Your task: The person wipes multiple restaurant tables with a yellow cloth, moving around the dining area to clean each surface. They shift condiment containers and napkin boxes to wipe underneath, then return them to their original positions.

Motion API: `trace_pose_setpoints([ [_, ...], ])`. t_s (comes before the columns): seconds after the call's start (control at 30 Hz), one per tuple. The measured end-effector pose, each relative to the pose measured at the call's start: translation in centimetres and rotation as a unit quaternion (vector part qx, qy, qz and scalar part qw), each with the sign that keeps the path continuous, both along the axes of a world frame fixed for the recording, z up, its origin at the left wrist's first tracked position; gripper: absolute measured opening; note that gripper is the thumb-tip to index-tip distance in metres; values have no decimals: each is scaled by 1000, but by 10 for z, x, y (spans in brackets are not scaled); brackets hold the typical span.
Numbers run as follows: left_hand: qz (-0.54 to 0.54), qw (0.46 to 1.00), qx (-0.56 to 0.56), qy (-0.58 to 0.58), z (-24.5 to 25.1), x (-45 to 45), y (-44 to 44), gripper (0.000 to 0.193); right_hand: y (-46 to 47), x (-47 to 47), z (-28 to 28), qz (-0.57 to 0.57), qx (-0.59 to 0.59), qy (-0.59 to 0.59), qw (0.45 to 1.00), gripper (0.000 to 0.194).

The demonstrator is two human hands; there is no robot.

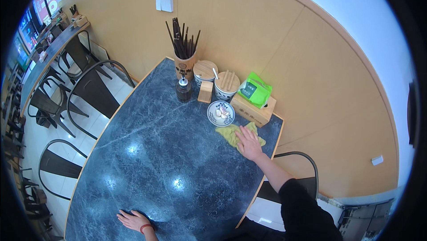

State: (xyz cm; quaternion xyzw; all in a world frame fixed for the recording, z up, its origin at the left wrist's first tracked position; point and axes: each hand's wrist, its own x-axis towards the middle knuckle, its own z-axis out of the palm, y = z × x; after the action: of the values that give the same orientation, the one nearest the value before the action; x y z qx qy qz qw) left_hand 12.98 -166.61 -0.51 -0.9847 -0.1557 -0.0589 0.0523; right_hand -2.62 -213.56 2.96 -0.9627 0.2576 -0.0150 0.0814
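Observation:
My right hand [249,142] lies over a yellow-green cloth [230,133], pressing it to the dark blue stone-patterned table [166,154] near its right edge. Just beyond the cloth sits a blue-and-white bowl [212,116] with garlic cloves [223,111] in it. A wooden tissue box [250,110] stands beside the bowl, bearing a green packet of tissues [256,90] on top. My left hand [132,220], a red band at its wrist, rests flat on the near part of the tabletop, holding nothing.
Along the wall stand a chopstick holder [185,64] full of dark chopsticks, a glass pump bottle [183,90], two wooden-lidded jars [227,85] and a small wooden holder [205,91]. Metal chairs [95,90] flank the table on the left; another chair [300,181] is at right.

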Motion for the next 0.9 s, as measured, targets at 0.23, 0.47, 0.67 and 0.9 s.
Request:
trace_pose_setpoints([
  [0.23,-11,1000,-4,-17,-4,2,0,50,32,16,1,-132,-25,15,991,47],
  [0.47,2,1000,25,-12,-3,-1,0,48,-17,-100,9,22,8,45,999,50],
  [0.67,-12,1000,-7,-9,-3,-3,6,49,-94,-111,-20,-186,-64,-4,980,48],
  [0.9,-13,995,-98,-22,20,-1,-13,56,-149,-98,-55,-271,-12,-14,962,48],
])
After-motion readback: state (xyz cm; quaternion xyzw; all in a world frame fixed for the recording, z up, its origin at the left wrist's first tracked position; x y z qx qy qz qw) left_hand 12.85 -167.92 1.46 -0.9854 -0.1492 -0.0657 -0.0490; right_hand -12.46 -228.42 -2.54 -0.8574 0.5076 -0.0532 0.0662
